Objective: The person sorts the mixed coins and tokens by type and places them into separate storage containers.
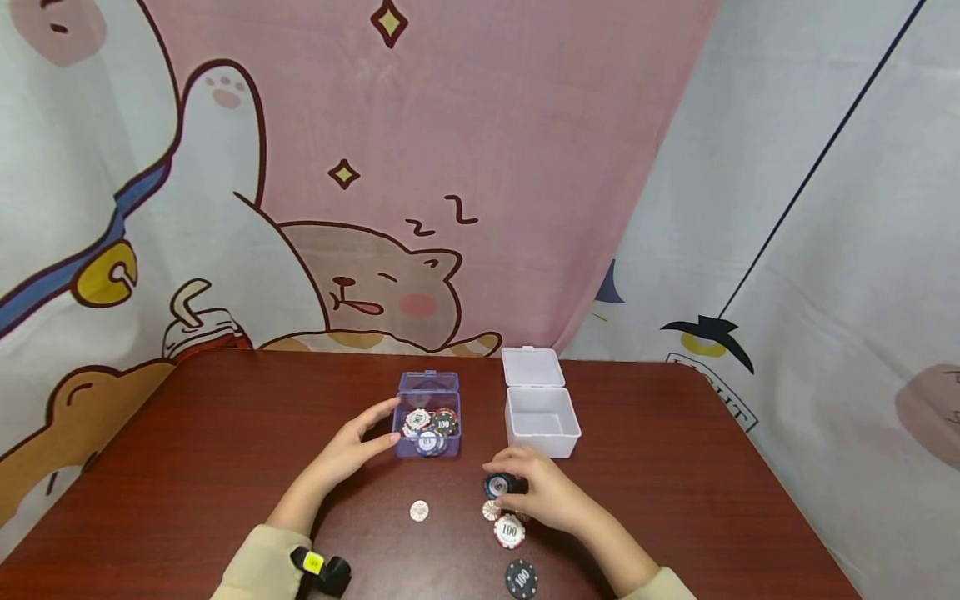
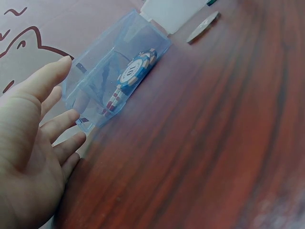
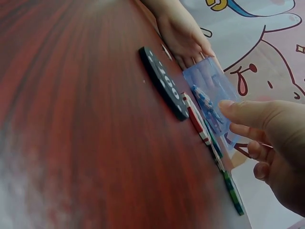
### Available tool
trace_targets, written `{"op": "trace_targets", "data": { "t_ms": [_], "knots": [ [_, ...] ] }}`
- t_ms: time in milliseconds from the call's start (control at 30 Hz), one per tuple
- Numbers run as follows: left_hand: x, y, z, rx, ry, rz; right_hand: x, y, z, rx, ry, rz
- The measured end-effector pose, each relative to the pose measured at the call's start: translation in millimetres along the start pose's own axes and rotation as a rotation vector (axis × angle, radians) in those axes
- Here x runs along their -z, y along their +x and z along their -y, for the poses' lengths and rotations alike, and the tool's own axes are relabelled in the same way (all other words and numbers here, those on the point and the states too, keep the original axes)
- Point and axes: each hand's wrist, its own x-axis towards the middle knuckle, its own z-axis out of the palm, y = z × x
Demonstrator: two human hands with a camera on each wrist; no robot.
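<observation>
My left hand (image 1: 347, 450) reaches to the left side of the clear blue box (image 1: 426, 450), thumb and fingers extended at its wall. Its hinged lid is up, and several poker chips (image 1: 418, 421) lie inside. Over a cluster of chips my right hand (image 1: 547, 492) hovers with fingers bent loosely. A dark blue chip (image 1: 498, 485) shows between its thumb and forefinger in the head view. The right wrist view shows no chip clearly gripped; a green-edged chip (image 3: 233, 193) lies on the table below that hand. Part of the cluster is hidden under the hand.
A white box (image 1: 543, 423) with its lid raised stands right of the blue one. Towards me lie a red-edged white chip (image 1: 510, 531) and a black chip (image 1: 521, 578). A small pale coin (image 1: 419, 511) lies between the hands. Behind the table hangs a printed cloth (image 1: 525, 167).
</observation>
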Motion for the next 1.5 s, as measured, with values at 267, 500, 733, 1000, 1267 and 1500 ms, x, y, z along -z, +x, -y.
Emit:
{"op": "trace_targets", "data": {
  "t_ms": [267, 500, 733, 1000, 1267, 1500],
  "knots": [
    [0.0, 3.7, 14.7, 0.008, -0.004, -0.006, 1.6, -5.5, -5.8, -0.022, -0.035, 0.042],
    [-1.1, 3.8, 14.9, 0.006, -0.006, -0.007, -0.2, -9.1, -10.9, -0.034, -0.028, 0.05],
    [-1.2, -0.6, -9.0, 0.005, 0.006, 0.003, -1.9, -9.9, -13.1, -0.027, -0.039, 0.059],
    [-0.1, 4.5, 17.9, 0.006, 0.003, -0.005, -3.4, -8.8, -11.8, -0.014, -0.089, 0.066],
    [1.5, 3.2, 22.1, -0.014, -0.012, -0.002, -5.6, -8.2, -10.5, -0.058, -0.104, 0.096],
    [0.7, 3.7, 21.0, -0.012, -0.008, -0.002, -4.8, -8.9, -10.4, -0.053, -0.118, 0.093]
  ]
}}
